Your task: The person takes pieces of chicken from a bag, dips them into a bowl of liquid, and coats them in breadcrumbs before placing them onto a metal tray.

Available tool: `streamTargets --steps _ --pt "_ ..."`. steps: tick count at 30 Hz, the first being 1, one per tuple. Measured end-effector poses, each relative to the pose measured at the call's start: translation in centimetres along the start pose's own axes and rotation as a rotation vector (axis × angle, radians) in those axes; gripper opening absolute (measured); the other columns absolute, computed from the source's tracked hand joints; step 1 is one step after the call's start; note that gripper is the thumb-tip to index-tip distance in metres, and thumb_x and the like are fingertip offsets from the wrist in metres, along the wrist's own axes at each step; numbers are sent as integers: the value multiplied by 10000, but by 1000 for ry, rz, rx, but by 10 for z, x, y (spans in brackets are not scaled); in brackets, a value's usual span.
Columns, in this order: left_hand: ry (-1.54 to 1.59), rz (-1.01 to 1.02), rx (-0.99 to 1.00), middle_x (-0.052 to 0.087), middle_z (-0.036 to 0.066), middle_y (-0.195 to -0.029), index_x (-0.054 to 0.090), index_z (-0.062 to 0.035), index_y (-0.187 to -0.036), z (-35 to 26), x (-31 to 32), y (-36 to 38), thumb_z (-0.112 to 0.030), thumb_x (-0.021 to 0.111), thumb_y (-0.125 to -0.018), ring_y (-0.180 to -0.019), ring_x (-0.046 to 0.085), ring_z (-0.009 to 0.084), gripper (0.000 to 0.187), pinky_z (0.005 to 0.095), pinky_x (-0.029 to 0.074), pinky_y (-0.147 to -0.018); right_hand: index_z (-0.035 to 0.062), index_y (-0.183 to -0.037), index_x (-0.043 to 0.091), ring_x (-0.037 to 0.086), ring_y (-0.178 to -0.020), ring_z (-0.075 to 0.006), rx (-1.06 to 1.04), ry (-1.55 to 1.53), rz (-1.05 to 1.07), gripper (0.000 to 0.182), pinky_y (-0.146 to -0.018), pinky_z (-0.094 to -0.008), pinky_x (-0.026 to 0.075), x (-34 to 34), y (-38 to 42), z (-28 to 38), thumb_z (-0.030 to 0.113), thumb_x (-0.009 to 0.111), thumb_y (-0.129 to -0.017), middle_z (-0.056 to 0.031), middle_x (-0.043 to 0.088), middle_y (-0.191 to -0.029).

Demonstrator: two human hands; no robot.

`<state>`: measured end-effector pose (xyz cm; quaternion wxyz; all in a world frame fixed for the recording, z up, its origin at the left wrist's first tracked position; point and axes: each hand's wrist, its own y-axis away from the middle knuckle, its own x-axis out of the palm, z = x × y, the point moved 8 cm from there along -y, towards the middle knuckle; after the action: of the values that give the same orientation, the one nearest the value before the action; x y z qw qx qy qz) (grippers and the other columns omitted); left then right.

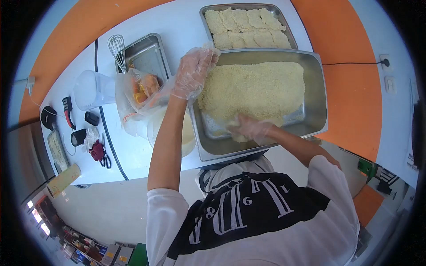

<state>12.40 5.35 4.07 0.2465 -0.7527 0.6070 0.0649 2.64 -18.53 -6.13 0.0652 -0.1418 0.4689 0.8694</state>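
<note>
A deep steel pan (316, 111) holds a thick bed of pale yellow breadcrumbs (257, 84). My right hand (250, 128), in a clear plastic glove, is low in the pan at the near edge of the crumbs, its fingers smeared by motion and partly covered by crumbs. My left hand (195, 71), also gloved, is at the pan's far left corner with fingers bent together; I cannot tell what is in them. Behind the pan, a steel tray (293, 37) carries rows of crumb-coated flat pieces (242, 22).
Left of the pan are a plastic bag (128, 108) with orange-red contents, a tub (188, 137), a steel tray (153, 48), a whisk (117, 48) and a clear plastic jug (91, 91). Scissors (105, 160) and several small items lie farther left. A cable (355, 64) runs to a wall socket.
</note>
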Motion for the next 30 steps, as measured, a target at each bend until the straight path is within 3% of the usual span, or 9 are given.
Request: streamTargets --steps 2,9,12,17,21,23,24,26,30 --pt "-106 -26 129 727 192 -879 766 -12 -1014 -9 -2 3 -393 518 -1137 -820 718 367 471 458 551 -798 -167 -1300 590 669 -1216 -450 22 -32 -208 756 -1048 -487 514 -23 -13 17 509 683 -974 -380 668 -1261" --pt "22 12 -65 733 196 -898 772 -15 -1020 -7 -2 0 -373 524 -1135 -825 721 376 450 467 550 -797 -145 -1341 595 669 -1226 -446 -204 -107 -196 723 -1043 -480 516 -40 -45 58 452 703 -949 -369 671 -1284" --pt "36 17 -81 731 198 -903 771 -14 -1018 -1 -1 0 -369 523 -1136 -820 719 378 449 463 549 -795 -97 -1366 616 678 -1218 -433 -91 197 -149 642 -1041 -453 522 -35 -59 48 377 718 -945 -338 696 -1265" --pt "41 18 -38 727 202 -898 773 -12 -1006 2 -2 -1 -368 531 -1134 -808 714 381 450 454 548 -790 -20 -1326 675 700 -1183 -405 -299 -290 -616 433 -1033 -459 535 -68 -36 54 229 668 -971 -266 736 -1236" --pt "100 2 -66 719 207 -890 771 -6 -1004 -6 -4 2 -355 526 -1132 -810 704 393 444 467 542 -787 -34 -1310 675 699 -1160 -454 -489 77 -851 445 -1022 -486 554 -89 -53 87 244 680 -963 -277 723 -1229" --pt "144 18 -113 716 209 -887 769 -4 -1006 -1 -1 2 -347 528 -1129 -812 698 400 437 473 540 -784 -14 -1446 621 633 -1321 -435 -203 364 -482 559 -1156 -521 480 -76 -101 83 306 640 -988 -273 671 -1401" --pt "112 -3 -61 711 214 -890 765 -6 -1011 -2 -2 3 -340 531 -1124 -814 688 411 423 475 537 -779 -14 -1446 621 633 -1321 -435 -200 357 -481 559 -1156 -521 480 -62 -111 78 306 640 -988 -273 671 -1401" --pt "81 -20 -16 707 218 -893 762 -9 -1016 -2 -6 4 -334 534 -1120 -817 678 421 410 477 535 -774 10 -1549 550 499 -1458 -451 -368 709 -990 667 -1253 -622 330 -39 -104 91 379 604 -996 -258 568 -1547" --pt "72 -6 104 680 220 -887 742 -28 -999 1 -2 7 -293 557 -1106 -822 657 447 340 491 530 -761 15 -1584 508 343 -1552 -496 -336 650 -809 727 -1285 -689 194 -7 -73 79 439 578 -997 -266 429 -1660"
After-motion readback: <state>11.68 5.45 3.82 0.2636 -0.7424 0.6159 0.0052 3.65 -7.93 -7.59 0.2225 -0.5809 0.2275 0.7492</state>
